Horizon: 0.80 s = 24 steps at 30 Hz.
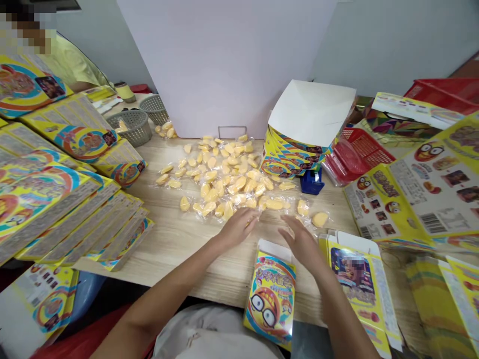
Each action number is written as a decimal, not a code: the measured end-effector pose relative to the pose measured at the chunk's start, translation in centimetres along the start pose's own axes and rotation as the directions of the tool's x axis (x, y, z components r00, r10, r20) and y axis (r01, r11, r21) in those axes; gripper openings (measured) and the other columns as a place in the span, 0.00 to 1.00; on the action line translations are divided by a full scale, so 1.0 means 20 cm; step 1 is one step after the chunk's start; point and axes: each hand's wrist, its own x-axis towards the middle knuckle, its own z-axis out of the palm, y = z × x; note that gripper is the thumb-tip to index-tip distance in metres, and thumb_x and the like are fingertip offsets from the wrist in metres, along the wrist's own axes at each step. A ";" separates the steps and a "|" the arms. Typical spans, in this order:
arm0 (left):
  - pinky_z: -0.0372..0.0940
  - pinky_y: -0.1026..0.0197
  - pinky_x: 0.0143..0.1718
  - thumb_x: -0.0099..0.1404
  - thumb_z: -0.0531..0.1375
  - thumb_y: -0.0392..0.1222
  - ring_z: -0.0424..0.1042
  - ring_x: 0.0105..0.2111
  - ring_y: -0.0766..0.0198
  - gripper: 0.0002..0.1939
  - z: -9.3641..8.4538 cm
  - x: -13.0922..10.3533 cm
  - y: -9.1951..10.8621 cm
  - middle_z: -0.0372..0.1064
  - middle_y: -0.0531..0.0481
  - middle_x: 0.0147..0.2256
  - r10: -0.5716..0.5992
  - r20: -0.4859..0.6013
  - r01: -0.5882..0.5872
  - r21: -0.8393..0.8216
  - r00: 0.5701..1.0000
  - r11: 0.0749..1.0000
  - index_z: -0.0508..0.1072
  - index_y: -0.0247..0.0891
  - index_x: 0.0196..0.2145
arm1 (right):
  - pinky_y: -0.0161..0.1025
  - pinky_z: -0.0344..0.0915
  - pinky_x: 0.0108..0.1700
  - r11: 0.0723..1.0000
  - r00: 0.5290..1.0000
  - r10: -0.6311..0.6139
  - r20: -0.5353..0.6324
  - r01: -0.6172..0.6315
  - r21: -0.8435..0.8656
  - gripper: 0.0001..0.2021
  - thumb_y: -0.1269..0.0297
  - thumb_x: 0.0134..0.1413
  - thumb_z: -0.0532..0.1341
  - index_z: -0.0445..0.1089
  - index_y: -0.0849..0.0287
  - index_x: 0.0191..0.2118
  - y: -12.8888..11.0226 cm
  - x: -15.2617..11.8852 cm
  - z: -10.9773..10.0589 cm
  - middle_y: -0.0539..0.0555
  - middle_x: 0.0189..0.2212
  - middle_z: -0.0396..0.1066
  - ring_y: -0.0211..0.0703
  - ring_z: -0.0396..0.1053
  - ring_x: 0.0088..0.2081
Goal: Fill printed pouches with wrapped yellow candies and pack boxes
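Found the yellow box [270, 299] on the body side of the fingers, between the two forearms, with its white flap [275, 249] toward the fingertips; noted the long axis as running from the gap between the hands back toward the body, slightly aslant; judged the right hand [301, 242] nearer to the flap, the left hand [238, 228] nearer to the wrapped yellow pieces [239, 184]; located those pieces just beyond the left fingertips, spread to either side; saw right thumb and fingers parted wide, with nothing visible between; saw left fingers bent and narrow at the pile's near edge; could not tell whether gripping a piece there; could not see inside the box, nor any support beneath its near end, past the edge of the table [160, 249].
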 end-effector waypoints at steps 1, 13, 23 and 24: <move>0.52 0.50 0.56 0.64 0.54 0.42 0.58 0.56 0.56 0.16 0.04 0.06 -0.03 0.63 0.40 0.52 -0.027 -0.022 0.027 0.010 0.999 1.000 0.64 0.36 0.49 | 0.51 0.54 0.58 1.000 1.000 -0.014 -0.015 0.014 0.003 0.21 0.60 0.54 0.54 0.63 0.61 0.53 -0.01 0.10 0.01 0.63 0.55 0.62 0.51 0.58 0.57; 0.53 0.49 0.54 0.59 0.54 0.35 0.63 0.47 0.56 0.12 -0.13 0.08 -0.18 0.67 0.46 0.41 -0.282 -0.169 0.206 -0.365 0.944 0.908 0.68 0.38 0.42 | 0.49 0.60 0.43 0.919 0.962 0.218 -0.165 -0.146 0.366 0.07 0.60 0.47 0.55 0.64 0.57 0.32 0.00 0.23 -0.04 0.55 0.30 0.67 0.50 0.65 0.36; 0.53 0.69 0.18 0.51 0.59 0.66 0.49 0.16 0.75 0.29 -0.23 -0.06 0.22 0.49 0.60 0.18 -0.257 0.189 0.218 -0.972 0.948 0.089 0.68 0.34 0.34 | 0.34 0.46 0.21 0.449 0.983 0.148 0.108 -0.164 0.878 0.17 0.47 0.55 0.53 0.61 0.58 0.32 -0.57 -0.02 -0.01 0.39 0.16 0.41 0.31 0.40 0.17; 0.52 0.70 0.17 0.50 0.61 0.64 0.47 0.15 0.76 0.28 -0.24 -0.08 0.25 0.48 0.61 0.17 -0.237 0.217 0.224 -0.974 0.947 0.006 0.68 0.34 0.33 | 0.33 0.44 0.20 0.370 0.983 0.123 0.133 -0.170 0.913 0.17 0.48 0.55 0.54 0.61 0.58 0.31 -0.60 -0.04 -0.02 0.39 0.15 0.41 0.30 0.39 0.17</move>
